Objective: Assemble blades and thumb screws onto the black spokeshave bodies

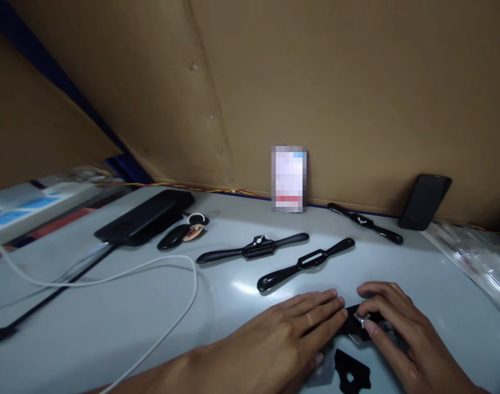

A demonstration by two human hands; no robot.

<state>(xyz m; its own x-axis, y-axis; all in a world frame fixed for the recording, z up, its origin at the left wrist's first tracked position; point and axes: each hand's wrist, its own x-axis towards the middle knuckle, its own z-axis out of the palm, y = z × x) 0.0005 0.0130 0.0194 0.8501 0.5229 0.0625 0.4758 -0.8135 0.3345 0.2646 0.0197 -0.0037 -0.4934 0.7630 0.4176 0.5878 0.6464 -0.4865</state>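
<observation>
Near the front right of the grey table, a black metal tool (349,324) lies partly covered by both hands. My left hand (289,328) rests over its left part, fingers together and pressed on it. With thumb and index finger, my right hand (401,334) pinches a small silver wing screw (361,319) at the tool's middle. Just below lies a loose black plate (352,372) with a hole, beside a clear plastic piece (321,374). Two black two-handled tools lie behind the hands, one with a frame opening (311,260), the other (258,249) with a silver fitting.
Farther back is another black two-handled tool (361,220). A lit phone (289,179) and a dark phone (424,202) lean against the cardboard wall (356,98). At left are a black device (145,218), keys (178,235) and a white cable (196,279). Plastic bags (475,268) lie right.
</observation>
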